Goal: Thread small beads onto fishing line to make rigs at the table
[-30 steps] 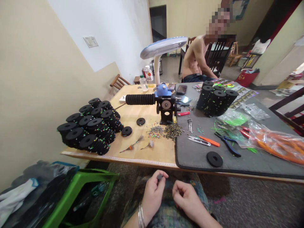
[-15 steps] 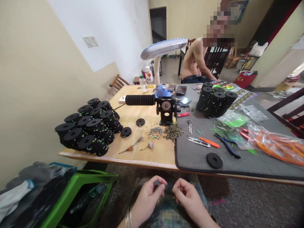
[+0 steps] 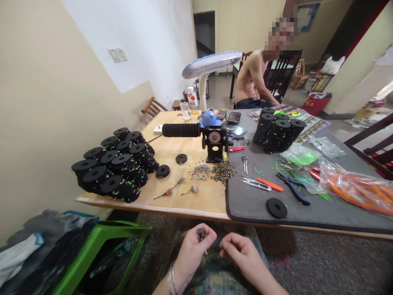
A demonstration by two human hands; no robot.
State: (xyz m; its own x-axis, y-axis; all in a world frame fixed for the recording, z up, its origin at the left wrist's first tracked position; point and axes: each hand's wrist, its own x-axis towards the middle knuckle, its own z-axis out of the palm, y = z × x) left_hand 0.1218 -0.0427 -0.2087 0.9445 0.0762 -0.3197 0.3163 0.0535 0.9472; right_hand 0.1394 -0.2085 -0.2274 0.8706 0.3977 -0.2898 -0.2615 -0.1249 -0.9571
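Note:
Over my lap, just below the table's near edge, my left hand (image 3: 190, 253) is closed around a small tool with a dark round end (image 3: 200, 232). A thin pale tip of it pokes out under the fingers. My right hand (image 3: 244, 254) is beside it, thumb and fingers pinched together; whatever is between them is too small to make out. The hands are close but apart. Nearest on the table lie a black foam spool (image 3: 276, 207), thread snips (image 3: 256, 183), an orange-handled tool (image 3: 269, 184) and blue-handled pliers (image 3: 294, 189).
Stacked black foam spools (image 3: 112, 184) fill the table's left, more spools (image 3: 278, 131) its right rear. A black winding device (image 3: 215, 141), a lamp (image 3: 211, 64) and heaps of small beads (image 3: 223, 172) are mid-table. A green stool (image 3: 92, 246) stands lower left; a person (image 3: 253, 80) sits behind.
My left hand has turned slightly, so more of the small dark-ended tool and its thin tip shows. My right hand has shifted a little left, toward it.

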